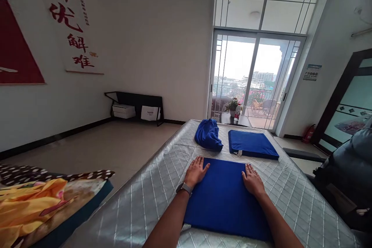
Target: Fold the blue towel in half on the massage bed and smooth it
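A flat, square blue cushion cover (pixel 225 197) lies in front of me on a silver quilted table cover (pixel 139 197). My left hand (pixel 197 172) rests flat along its far left edge, fingers stretched out, with a watch on the wrist. On the far right edge my right hand (pixel 252 179) lies open, palm down. Beyond the hands, a stack of flat blue covers (pixel 252 143) sits to the right, a white tag showing at its near side. Left of the stack is a crumpled blue cloth (pixel 208 135).
Folded yellow fabric (pixel 31 201) lies on a surface at the lower left. A person in a dark jacket (pixel 351 162) is at the right edge. Behind the table stand a small table with a plant (pixel 232 105) and a bottle (pixel 237 112), before glass sliding doors (pixel 255 77).
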The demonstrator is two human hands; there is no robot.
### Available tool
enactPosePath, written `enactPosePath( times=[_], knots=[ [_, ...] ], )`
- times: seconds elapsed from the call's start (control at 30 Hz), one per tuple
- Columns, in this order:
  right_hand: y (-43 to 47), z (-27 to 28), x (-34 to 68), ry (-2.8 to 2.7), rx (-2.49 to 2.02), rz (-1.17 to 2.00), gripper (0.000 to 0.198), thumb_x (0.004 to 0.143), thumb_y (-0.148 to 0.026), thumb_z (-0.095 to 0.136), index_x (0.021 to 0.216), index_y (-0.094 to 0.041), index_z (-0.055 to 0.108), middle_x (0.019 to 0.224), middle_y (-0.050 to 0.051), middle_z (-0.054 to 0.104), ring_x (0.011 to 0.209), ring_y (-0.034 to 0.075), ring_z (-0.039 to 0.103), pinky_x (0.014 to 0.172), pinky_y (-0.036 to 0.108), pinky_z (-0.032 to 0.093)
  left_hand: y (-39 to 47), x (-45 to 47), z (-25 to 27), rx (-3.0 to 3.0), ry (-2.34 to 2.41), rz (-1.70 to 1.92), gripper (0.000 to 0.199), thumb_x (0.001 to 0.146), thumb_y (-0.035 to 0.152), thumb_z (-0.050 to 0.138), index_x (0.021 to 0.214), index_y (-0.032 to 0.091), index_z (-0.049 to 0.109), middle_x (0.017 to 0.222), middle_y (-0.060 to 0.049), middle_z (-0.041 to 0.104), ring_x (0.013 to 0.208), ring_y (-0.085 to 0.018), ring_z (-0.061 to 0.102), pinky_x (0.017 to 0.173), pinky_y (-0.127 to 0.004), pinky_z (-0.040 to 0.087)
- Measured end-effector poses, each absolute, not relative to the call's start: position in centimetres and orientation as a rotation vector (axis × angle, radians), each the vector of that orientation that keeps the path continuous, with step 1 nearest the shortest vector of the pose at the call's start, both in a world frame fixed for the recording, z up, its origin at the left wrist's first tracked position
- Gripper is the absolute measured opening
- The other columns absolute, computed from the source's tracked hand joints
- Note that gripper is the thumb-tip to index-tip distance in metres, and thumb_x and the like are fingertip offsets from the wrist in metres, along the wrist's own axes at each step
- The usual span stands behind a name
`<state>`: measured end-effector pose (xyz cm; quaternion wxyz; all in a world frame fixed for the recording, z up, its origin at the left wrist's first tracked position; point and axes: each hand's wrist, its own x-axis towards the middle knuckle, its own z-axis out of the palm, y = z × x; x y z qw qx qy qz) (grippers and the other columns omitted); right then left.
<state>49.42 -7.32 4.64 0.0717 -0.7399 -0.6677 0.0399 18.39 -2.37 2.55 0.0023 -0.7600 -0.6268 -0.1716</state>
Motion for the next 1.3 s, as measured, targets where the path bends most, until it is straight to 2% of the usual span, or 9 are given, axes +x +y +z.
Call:
enactPosePath(
  times=[0.3,0.53,0.67,0.83,1.03,1.13,1.2,1.3],
  knots=[
    [-7.1,4.6,49.5,-2.039,-2.241,0.11,0.069,0.1,-0.045,0.016,0.159,-0.01,0.021,0.166,0.006,0.019,0.153,0.018,0.013,0.123,0.036,0.013,-2.0,18.2,1.8,-2.365,-1.913,-0.596,0.075,0.102,0.061,0.02,0.151,0.008,0.04,0.158,-0.017,0.039,0.148,-0.029,0.033,0.12,-0.044,0.027],
    [-7.0,5.5,49.6,-2.071,-2.167,0.091,0.069,0.099,-0.043,0.019,0.158,-0.008,0.022,0.166,0.008,0.019,0.154,0.019,0.011,0.124,0.036,0.008,-1.8,18.2,1.7,-2.372,-1.907,-0.553,0.076,0.101,0.06,0.023,0.151,0.005,0.04,0.158,-0.02,0.038,0.148,-0.03,0.031,0.121,-0.046,0.027],
    [-7.0,5.3,49.7,-2.121,-2.108,0.138,0.07,0.099,-0.046,0.02,0.159,-0.01,0.019,0.167,0.007,0.017,0.154,0.018,0.009,0.124,0.035,0.007,-1.5,18.2,1.4,-2.358,-1.894,-0.562,0.072,0.101,0.058,0.025,0.15,0.009,0.041,0.157,-0.017,0.04,0.148,-0.03,0.032,0.12,-0.047,0.028],
    [-7.0,4.9,49.7,-2.102,-2.143,0.182,0.07,0.099,-0.048,0.018,0.159,-0.011,0.018,0.167,0.006,0.016,0.154,0.018,0.01,0.123,0.035,0.007,-1.4,18.1,1.3,-2.35,-1.905,-0.545,0.071,0.101,0.057,0.025,0.15,0.008,0.042,0.157,-0.017,0.041,0.148,-0.029,0.033,0.12,-0.046,0.028],
    [-7.1,4.9,49.6,-2.058,-2.142,0.187,0.069,0.099,-0.047,0.019,0.159,-0.012,0.02,0.167,0.005,0.018,0.153,0.018,0.013,0.123,0.035,0.007,-1.5,18.0,1.3,-2.346,-1.868,-0.544,0.063,0.102,0.051,0.025,0.148,0.014,0.046,0.154,-0.013,0.047,0.147,-0.028,0.035,0.12,-0.046,0.028],
    [-7.3,5.1,49.6,-2.03,-2.143,0.213,0.07,0.099,-0.047,0.02,0.159,-0.012,0.019,0.167,0.006,0.017,0.154,0.018,0.012,0.123,0.035,0.007,-1.8,17.9,1.2,-2.395,-1.82,-0.481,0.054,0.102,0.046,0.029,0.146,0.021,0.049,0.154,-0.009,0.049,0.148,-0.027,0.033,0.121,-0.048,0.027],
    [-7.5,5.3,49.5,-2.013,-2.142,0.226,0.07,0.099,-0.046,0.02,0.159,-0.011,0.018,0.167,0.007,0.017,0.154,0.018,0.012,0.123,0.035,0.007,-1.9,17.7,1.4,-2.461,-1.755,-0.386,0.05,0.102,0.042,0.031,0.144,0.025,0.052,0.156,-0.006,0.046,0.149,-0.026,0.031,0.121,-0.048,0.025],
    [-7.7,5.5,49.5,-2.001,-2.133,0.233,0.07,0.099,-0.046,0.021,0.159,-0.011,0.018,0.167,0.008,0.017,0.154,0.019,0.012,0.123,0.036,0.007,-2.1,17.4,2.2,-2.485,-1.775,-0.259,0.051,0.104,0.041,0.028,0.147,0.023,0.048,0.16,-0.008,0.038,0.15,-0.026,0.028,0.121,-0.046,0.025]
  ],
)
